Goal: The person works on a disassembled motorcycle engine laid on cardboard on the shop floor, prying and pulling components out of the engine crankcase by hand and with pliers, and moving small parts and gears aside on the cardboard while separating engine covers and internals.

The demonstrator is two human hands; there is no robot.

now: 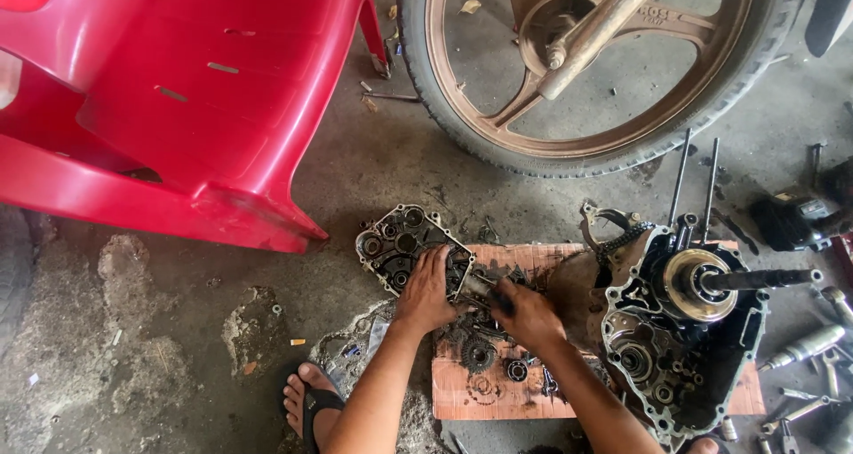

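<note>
My left hand (pixel 427 291) rests on the edge of a greasy engine case half (pixel 397 243) lying flat on the concrete floor, fingers closed on a small metal part beside it. My right hand (pixel 526 314) meets it over a wooden board (pixel 471 392), gripping the same small metal part (pixel 484 287); what the part is I cannot tell. Loose gears (pixel 478 355) and a bearing (pixel 517 370) lie on the board just below my hands. To the right sits the other engine case half (pixel 684 330) with a shaft sticking out.
A red plastic chair (pixel 187 99) lies tipped at the upper left. A motorcycle wheel (pixel 604 63) stands at the top. Tools and sockets (pixel 804 347) are scattered at the right edge. My foot in a sandal (pixel 311 401) is at the bottom.
</note>
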